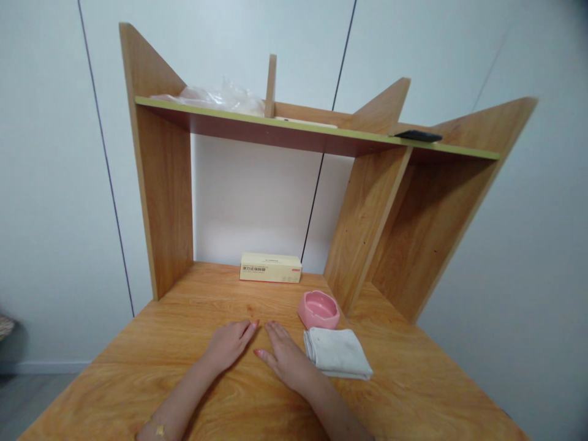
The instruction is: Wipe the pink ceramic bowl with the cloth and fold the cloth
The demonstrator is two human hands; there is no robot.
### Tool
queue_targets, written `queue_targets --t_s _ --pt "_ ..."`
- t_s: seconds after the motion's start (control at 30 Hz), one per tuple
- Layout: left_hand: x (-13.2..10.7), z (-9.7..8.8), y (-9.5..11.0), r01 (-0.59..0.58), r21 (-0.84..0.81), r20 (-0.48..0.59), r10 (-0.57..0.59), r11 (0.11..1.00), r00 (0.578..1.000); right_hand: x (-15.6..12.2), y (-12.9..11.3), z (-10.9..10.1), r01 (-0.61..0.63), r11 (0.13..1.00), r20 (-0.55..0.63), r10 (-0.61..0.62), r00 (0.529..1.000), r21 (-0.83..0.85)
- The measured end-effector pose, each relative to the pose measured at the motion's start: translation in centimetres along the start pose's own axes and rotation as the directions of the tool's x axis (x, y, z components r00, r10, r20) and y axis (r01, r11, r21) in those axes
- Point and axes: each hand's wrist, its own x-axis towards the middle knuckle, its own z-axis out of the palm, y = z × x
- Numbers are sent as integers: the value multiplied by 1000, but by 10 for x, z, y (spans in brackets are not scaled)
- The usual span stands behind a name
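My left hand [229, 344] rests on the wooden desk [248, 407], its fingers extended and holding nothing. Just to its right lies my right hand [288, 358], palm down, with the thumb spread away from the other fingers. A small gap separates the two hands. Beside my right hand is a folded light grey cloth [340, 352]. Behind the cloth stands a pink ashtray [318, 315] with a faceted side and a notched rim; nothing shows inside it. Farther back, a long pale yellow cling film box [271, 269] with printed lettering lies near the desk's rear edge.
A wooden hutch rises from the back of the desk, with an upright divider [367, 220] at right. On its shelf [257, 126] lie a clear plastic bag [220, 98] at left and a dark flat object [419, 136] at right. A white panelled wall [55, 184] stands behind.
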Motion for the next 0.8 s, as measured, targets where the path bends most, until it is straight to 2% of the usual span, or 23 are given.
queue_targets --t_s 0.57,0.8 --pt "1 1 -2 -14 19 3 14 1000 1000 0 -2 -2 -22 1000 34 23 999 -22" --pt "1 0 -1 -16 24 7 15 1000 1000 0 1 1 -11 1000 6 11 1000 -9"
